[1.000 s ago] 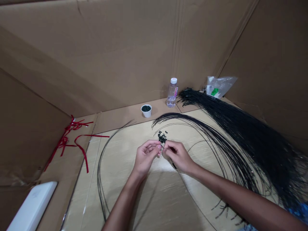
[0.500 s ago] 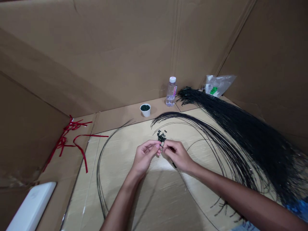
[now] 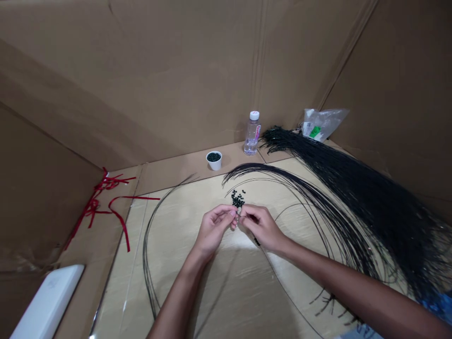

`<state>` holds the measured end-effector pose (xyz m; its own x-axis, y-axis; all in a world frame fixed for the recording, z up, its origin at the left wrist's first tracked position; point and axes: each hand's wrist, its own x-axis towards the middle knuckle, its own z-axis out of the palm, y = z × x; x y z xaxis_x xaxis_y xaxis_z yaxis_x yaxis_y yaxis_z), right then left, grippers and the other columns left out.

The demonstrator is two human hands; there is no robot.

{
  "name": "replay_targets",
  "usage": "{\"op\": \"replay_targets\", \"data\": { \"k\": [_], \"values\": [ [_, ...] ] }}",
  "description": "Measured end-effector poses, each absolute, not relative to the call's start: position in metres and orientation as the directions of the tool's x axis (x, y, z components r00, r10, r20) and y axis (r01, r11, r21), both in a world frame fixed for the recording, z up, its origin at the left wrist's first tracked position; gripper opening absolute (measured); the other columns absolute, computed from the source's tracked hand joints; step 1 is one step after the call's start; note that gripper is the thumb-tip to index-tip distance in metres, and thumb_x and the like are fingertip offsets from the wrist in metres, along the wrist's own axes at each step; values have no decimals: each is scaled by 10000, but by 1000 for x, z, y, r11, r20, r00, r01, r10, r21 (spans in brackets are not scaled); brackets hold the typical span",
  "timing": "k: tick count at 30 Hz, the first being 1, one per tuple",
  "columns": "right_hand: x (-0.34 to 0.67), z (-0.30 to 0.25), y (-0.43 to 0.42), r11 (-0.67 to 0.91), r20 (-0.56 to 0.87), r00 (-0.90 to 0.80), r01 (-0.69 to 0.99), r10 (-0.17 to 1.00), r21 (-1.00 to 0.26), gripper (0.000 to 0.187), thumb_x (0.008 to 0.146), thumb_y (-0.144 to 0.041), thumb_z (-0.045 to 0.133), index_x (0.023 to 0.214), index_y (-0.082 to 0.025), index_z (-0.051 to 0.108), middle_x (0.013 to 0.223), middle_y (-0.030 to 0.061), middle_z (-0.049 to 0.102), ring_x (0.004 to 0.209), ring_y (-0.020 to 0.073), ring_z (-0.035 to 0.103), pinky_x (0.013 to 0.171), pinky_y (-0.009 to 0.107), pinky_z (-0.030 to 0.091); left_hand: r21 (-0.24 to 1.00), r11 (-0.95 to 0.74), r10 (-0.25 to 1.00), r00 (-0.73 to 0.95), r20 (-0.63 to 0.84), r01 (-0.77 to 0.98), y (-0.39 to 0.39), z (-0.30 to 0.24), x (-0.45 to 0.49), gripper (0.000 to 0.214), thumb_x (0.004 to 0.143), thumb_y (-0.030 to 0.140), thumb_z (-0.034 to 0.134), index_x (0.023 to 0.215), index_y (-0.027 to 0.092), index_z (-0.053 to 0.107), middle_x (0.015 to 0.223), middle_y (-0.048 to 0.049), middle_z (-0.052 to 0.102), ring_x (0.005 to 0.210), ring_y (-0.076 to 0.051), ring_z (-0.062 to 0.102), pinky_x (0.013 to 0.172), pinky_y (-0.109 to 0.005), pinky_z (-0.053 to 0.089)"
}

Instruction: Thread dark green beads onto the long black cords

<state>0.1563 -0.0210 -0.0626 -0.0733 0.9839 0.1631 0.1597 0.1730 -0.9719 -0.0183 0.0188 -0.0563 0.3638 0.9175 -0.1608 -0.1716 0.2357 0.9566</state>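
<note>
My left hand (image 3: 216,228) and my right hand (image 3: 262,226) meet over the table, fingertips almost touching. The right one pinches a thin dark cord (image 3: 278,278) that runs from beneath it toward the lower right. A few dark beads (image 3: 256,241) sit on this cord just below the right palm. Thumb and fingers of my left hand are pressed together; what lies between them is too small to tell. Just beyond the fingertips is a small loose heap of dark green beads (image 3: 238,198).
Behind the heap stand a white cup (image 3: 214,165) of dark beads and a water bottle (image 3: 252,134). Bundles of dark cord (image 3: 353,188) spread along the right, near a plastic bag (image 3: 326,123). Red ribbons (image 3: 120,221) and a white device (image 3: 49,301) lie left. Cardboard walls (image 3: 176,75) surround the table.
The whole view has shifted very slightly. Both hands keep the same pinch in the same place.
</note>
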Motion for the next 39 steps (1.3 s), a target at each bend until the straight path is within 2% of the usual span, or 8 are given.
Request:
{"op": "replay_targets", "data": {
  "k": [9, 17, 25, 32, 39],
  "values": [
    [156, -64, -21, 174, 166, -63, 158, 984, -972, 240, 905, -216, 572, 665, -211, 574, 703, 0, 615, 685, 169, 512, 651, 299, 345, 949, 254, 903, 398, -163, -186, 19, -58, -20, 382, 776, 457, 955, 963, 146, 833, 793, -50, 746, 694, -145, 636, 686, -268, 517],
    [156, -66, -21, 186, 179, -55, 154, 982, -971, 242, 904, -205, 568, 664, -212, 538, 676, -21, 552, 645, 149, 449, 630, 294, 317, 953, 244, 901, 405, -154, -181, 20, -59, -21, 360, 795, 445, 945, 970, 152, 829, 806, -52, 750, 711, -147, 630, 703, -270, 512],
    [157, -65, -21, 209, 199, -78, 158, 977, -965, 230, 906, -177, 561, 681, -207, 591, 720, -4, 629, 669, 157, 490, 644, 293, 330, 951, 250, 902, 401, -160, -181, 19, -60, -22, 343, 793, 426, 948, 966, 155, 830, 797, -43, 738, 722, -142, 622, 733, -268, 506],
    [156, -64, -21, 205, 197, -58, 177, 979, -963, 260, 914, -190, 571, 655, -208, 560, 650, -33, 510, 627, 142, 423, 621, 288, 301, 950, 254, 898, 410, -160, -184, 20, -61, -22, 353, 790, 439, 947, 969, 157, 834, 799, -46, 738, 718, -146, 626, 723, -270, 505],
    [157, -64, -21, 232, 223, -71, 149, 972, -961, 257, 945, -186, 593, 691, -201, 629, 662, -34, 529, 624, 140, 432, 619, 293, 300, 954, 240, 899, 413, -149, -178, 19, -57, -21, 354, 795, 442, 943, 970, 164, 811, 790, -33, 720, 701, -138, 618, 704, -264, 503]
  ]
}}
